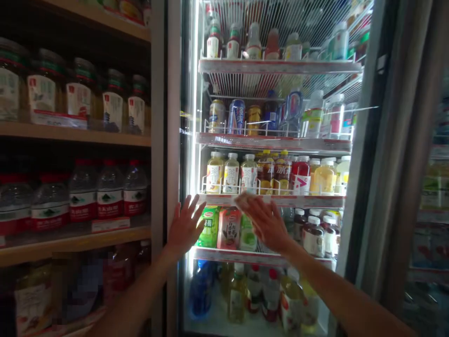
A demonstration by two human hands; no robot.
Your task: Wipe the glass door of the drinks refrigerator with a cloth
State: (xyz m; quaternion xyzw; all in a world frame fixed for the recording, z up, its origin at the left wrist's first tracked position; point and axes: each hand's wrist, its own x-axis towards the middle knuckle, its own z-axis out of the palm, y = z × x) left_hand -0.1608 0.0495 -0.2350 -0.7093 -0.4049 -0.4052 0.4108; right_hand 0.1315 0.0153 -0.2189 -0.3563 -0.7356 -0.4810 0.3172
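Note:
My left hand (184, 226) is raised with its fingers spread, at the left edge of a lit drinks cooler (273, 68). It holds nothing and overlaps a green drink carton (209, 227). My right hand (261, 218) is stretched out flat in front of the shelf edge (301, 201), its fingertips slightly blurred. Nothing shows in it. Beside it stands a pink drink carton (229, 228); another green carton (247, 234) is partly covered by the hand. Faint reflections suggest glass in front of the shelves; whether either hand touches it, I cannot tell.
Bottled teas (231, 173), cans (236, 116) and dark-capped bottles (313, 236) fill the cooler shelves. To the left, a wooden shelf (115, 135) holds jars (79, 91) and red-labelled water bottles (110, 189). A metal door frame (393, 187) stands on the right.

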